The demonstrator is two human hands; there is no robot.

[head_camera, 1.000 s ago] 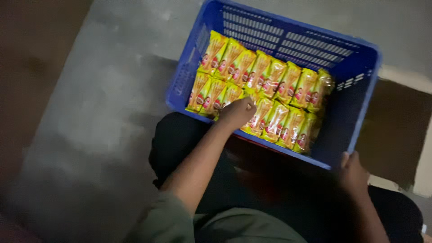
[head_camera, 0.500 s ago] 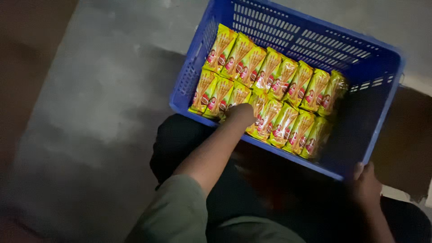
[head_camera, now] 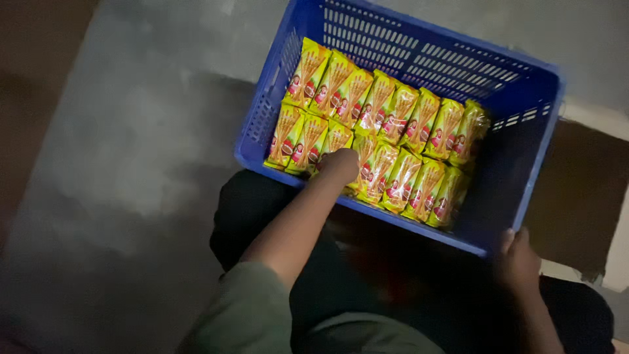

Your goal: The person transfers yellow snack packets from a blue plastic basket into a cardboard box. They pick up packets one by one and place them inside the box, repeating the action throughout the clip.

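Yellow packets (head_camera: 377,141) under outstretched left hand (head_camera: 339,164)

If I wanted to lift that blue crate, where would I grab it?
Probably by the top rim of the blue crate, a hand on each short side, coming from above: the right hand already rests at its near corner, and the slotted walls give the fingers purchase.

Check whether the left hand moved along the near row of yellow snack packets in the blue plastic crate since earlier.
No. The left hand rests on the same near-row yellow snack packets in the blue plastic crate; only the camera shifted.
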